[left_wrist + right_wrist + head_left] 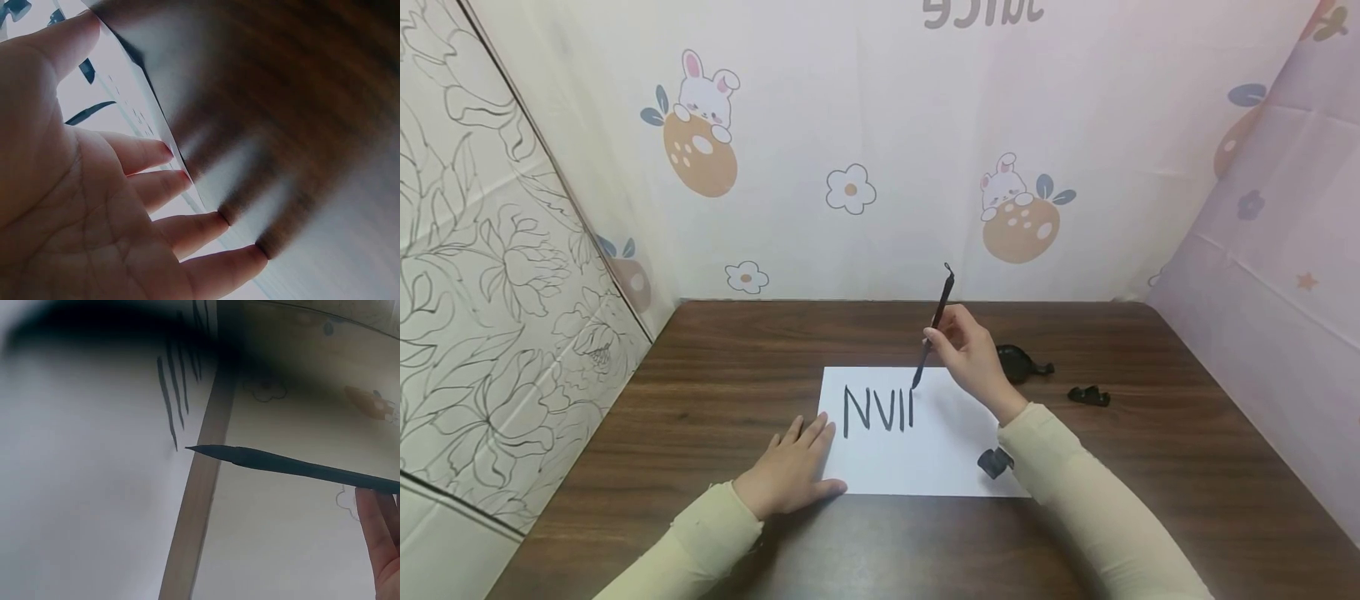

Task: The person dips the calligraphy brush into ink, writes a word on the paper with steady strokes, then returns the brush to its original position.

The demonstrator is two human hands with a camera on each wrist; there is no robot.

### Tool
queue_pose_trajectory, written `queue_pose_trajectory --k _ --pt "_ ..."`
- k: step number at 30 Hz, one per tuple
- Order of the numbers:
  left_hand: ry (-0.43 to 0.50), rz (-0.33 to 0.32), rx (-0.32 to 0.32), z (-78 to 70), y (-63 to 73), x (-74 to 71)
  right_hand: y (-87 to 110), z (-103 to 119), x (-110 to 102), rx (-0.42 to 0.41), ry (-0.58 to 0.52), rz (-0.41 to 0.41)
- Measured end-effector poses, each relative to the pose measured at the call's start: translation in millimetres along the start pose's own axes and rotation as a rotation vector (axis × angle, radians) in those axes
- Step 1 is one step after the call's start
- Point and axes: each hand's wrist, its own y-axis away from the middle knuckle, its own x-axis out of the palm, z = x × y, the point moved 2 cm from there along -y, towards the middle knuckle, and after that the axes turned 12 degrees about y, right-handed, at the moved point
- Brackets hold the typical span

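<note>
A white sheet of paper lies on the wooden table, with black strokes resembling "NVII" on its upper left part. My right hand pinches a dark writing brush by its shaft, bristles downward. In the right wrist view the pointed tip of the brush is close to the end of the last stroke. My left hand rests on the sheet's left edge with fingers spread. In the left wrist view, the fingers of that hand stretch along the paper's edge.
Right of the paper sits a black dish with a short handle-like end, partly behind the right hand. Beside it is a small black wavy piece. A black device hangs at the right cuff. Printed cloth backs the table.
</note>
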Motion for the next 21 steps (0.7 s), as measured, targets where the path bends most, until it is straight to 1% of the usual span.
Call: queue_pose_trajectory --k 8,21 --pt "-0.003 0.003 -0.009 -0.2 0.0 0.0 1.3 -4.6 4.0 0.035 0.033 0.006" --pt "0.004 0.003 -0.017 -1.4 0.8 0.1 5.0 -6.8 1.1 0.009 0.063 0.023"
